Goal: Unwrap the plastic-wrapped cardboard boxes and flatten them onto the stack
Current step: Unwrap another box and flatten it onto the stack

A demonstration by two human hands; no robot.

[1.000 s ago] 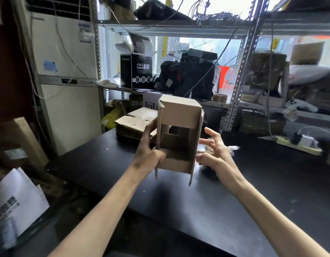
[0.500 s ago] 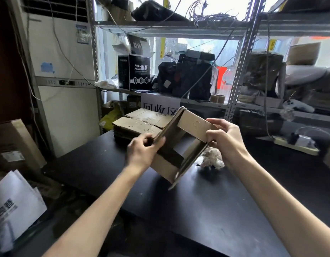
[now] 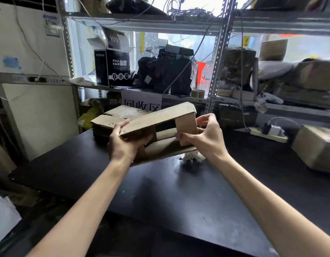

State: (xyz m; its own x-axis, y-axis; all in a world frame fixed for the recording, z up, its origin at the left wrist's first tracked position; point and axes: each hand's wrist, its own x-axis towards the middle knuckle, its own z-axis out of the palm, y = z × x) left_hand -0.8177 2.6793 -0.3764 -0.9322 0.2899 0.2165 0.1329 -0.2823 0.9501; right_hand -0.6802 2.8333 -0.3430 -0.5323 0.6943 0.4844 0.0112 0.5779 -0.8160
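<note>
A brown cardboard box (image 3: 160,117), open at both ends and partly collapsed, is held lying on its side above the black table (image 3: 160,191). My left hand (image 3: 123,143) grips its left end, thumb on top and fingers underneath. My right hand (image 3: 208,138) pinches a flap at the right end. Behind the box, a stack of flattened cardboard (image 3: 112,119) lies at the table's far left. A crumpled wad of plastic wrap (image 3: 193,157) lies on the table under the box's right end.
A plastic-wrapped cardboard box (image 3: 316,145) sits at the table's right edge. A power strip (image 3: 268,134) lies at the back right. Metal shelving (image 3: 216,71) crammed with boxes and cables stands behind. A white air-conditioning unit (image 3: 30,89) stands to the left.
The box went from upright to lying sideways and has been squeezed flatter. My right hand, open beside it a second ago, now pinches its right flap.
</note>
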